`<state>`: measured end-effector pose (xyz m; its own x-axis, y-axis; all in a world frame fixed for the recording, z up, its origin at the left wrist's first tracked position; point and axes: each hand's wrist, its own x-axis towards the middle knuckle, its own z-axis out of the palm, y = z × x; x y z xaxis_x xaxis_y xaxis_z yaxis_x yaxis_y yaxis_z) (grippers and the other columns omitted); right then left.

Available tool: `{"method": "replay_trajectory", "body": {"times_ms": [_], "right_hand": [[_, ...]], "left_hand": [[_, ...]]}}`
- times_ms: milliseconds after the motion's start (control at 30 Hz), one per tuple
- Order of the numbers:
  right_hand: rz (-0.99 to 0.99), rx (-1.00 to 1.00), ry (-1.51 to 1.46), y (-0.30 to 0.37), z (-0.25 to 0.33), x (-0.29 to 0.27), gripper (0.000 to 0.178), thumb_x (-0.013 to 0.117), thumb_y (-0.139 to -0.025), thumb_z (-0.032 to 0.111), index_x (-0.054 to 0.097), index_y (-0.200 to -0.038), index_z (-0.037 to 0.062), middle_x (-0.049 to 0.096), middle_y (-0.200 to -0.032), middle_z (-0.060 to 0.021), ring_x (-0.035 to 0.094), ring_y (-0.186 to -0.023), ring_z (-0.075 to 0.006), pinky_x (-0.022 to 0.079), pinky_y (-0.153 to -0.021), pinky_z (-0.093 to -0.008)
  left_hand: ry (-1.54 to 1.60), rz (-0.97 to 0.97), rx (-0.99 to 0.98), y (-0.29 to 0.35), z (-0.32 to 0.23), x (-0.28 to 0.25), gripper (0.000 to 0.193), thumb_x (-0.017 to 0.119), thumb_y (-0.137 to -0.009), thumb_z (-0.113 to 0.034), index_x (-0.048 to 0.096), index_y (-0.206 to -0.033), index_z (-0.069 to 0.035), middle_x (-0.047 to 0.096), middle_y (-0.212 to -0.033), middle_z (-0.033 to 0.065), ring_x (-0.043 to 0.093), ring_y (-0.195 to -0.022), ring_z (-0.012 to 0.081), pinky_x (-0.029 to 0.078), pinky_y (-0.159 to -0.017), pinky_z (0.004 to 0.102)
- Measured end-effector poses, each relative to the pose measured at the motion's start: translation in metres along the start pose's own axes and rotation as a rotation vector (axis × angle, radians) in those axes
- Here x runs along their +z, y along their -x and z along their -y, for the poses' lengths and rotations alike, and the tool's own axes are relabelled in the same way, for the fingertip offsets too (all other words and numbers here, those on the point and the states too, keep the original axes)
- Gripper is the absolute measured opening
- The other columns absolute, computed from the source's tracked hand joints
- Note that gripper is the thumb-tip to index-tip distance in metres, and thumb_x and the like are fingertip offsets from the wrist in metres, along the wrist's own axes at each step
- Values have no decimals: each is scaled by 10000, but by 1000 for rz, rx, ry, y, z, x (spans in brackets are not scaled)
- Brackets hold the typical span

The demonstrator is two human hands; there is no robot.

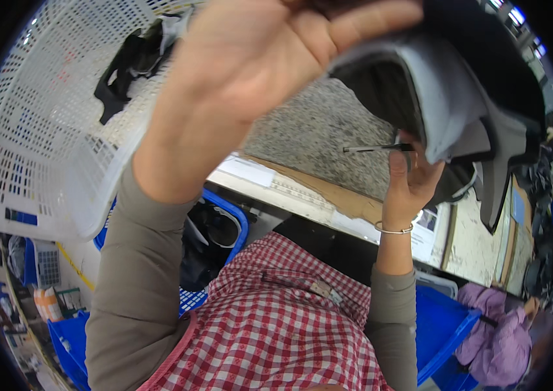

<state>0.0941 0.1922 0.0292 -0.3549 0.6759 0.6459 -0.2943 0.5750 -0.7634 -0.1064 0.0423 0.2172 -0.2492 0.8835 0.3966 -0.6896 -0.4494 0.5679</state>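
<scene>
My left hand [257, 58] is raised close in front at the top, palm showing and thumb stretched out, slightly blurred. Its other fingers are partly cut off by the upper edge. The thumb overlaps a black-and-grey stitched piece [449, 91] that looks like a shoe upper, with a pale grey padded lining; whether the hand touches it I cannot tell. Below that piece, my right hand [416, 176] is closed around a slim black-and-silver tool [374, 148], perhaps thread snips. Its fingers go partly behind the upper's edge, where they are hidden.
At the left stands a large white perforated basket [35, 156] with a black cut piece [130, 72] in it. A speckled grey worktop [315, 130] lies ahead. Blue crates [231, 208] sit below on both sides. A person in a purple sleeve [495, 332] is at the lower right.
</scene>
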Motion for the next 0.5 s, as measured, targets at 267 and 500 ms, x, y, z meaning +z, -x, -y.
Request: {"method": "replay_trajectory", "body": {"times_ms": [267,500], "right_hand": [[141,213,-482,10,10,-38,302,402,-1083,171,609,-1054,-46,725,-998,-219,670,-914,-238,520,-869,-361],[88,490,-351,46,-35,-75,403,576,-945,-115,475,-1299,50,645,-1313,-186,649,-1168,-210,503,-1053,-341]], "left_hand": [[-1089,10,332,-68,65,-56,404,573,-1047,-185,518,-1305,121,610,-1297,289,596,-1268,400,512,-1077,472],[-1843,567,81,25,132,-185,682,834,-786,-215,597,-1419,-119,541,-1464,115,489,-1324,338,399,-1147,462]]}}
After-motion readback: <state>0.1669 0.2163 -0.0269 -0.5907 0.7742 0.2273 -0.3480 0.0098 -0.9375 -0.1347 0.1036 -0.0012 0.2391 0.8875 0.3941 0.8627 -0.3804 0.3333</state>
